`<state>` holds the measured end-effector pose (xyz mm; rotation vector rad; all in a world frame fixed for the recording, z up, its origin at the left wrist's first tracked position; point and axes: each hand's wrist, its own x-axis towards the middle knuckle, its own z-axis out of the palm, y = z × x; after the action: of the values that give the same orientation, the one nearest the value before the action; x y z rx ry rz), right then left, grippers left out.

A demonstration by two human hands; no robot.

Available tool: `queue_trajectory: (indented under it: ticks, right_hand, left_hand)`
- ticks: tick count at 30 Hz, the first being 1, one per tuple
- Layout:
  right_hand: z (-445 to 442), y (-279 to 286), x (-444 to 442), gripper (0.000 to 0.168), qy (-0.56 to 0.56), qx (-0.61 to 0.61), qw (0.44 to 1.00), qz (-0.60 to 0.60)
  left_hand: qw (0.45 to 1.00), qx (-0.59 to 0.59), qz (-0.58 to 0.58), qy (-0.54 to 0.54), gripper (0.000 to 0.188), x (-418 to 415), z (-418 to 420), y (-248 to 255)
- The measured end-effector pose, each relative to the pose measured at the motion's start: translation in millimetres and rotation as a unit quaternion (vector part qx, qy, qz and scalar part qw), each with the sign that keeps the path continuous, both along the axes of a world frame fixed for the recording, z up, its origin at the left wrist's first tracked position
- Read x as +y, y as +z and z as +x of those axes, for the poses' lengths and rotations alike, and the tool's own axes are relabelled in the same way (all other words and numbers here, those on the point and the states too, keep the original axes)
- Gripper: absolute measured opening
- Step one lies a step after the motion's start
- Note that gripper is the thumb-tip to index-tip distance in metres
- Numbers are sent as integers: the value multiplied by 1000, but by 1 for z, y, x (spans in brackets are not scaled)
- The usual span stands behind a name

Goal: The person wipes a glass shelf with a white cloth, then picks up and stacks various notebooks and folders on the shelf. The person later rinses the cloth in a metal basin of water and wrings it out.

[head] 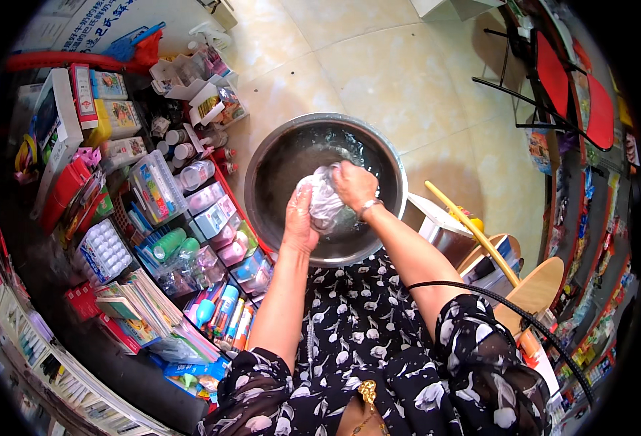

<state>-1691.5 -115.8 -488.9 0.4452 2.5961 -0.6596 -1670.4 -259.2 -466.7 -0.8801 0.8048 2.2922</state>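
Note:
A round metal basin (257, 218) with water in it stands before me. Over the basin I hold a bunched, wet, whitish cloth (323, 203) between both hands. My left hand (300, 222) grips its left side, thumb pointing up along it. My right hand (354, 184) is closed in a fist around the cloth's upper right part, and a metal bracelet (371, 205) circles that wrist. The fingers of my left hand are partly hidden behind the cloth. Ripples and bright glints show on the water (348, 143) beyond my hands.
Shelves of stationery (200, 256) crowd the left side, close to the basin. Beyond the basin lies a tiled floor (369, 71). At right are a yellow pole (473, 234), a wooden board (536, 289) and a red folding chair (552, 76). Racks of packaged goods (587, 240) line the far right.

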Motion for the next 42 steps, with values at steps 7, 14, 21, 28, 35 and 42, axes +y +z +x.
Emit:
queue_trajectory:
  ticks: [7,14,21,28,35,42]
  right_hand:
    - [29,0,34,25,-67,118,991,-18]
    - [36,1,-22,55,118,95,989,3]
    - [36,-43,-27,47,220,58,970,83]
    - [24,-36,-37,45,58,101,992,44]
    - [6,-11,-58,31,89,18,983,-162]
    - [49,82,-68,21,104,202,907,-356]
  left_hand:
    - [955,88,-245,-139,44,-51,17,-30]
    - [727,156,-618,-254,49,-39,35,-55]
    - [789,102,-578,-180,38,-54,50,-71]
    - [951,-179,-251,10,55,-19,41,-5]
    - [978,-193,25,77,71,-8,47,-27]
    - [963,-123,236,38,55,-35,36,-46]
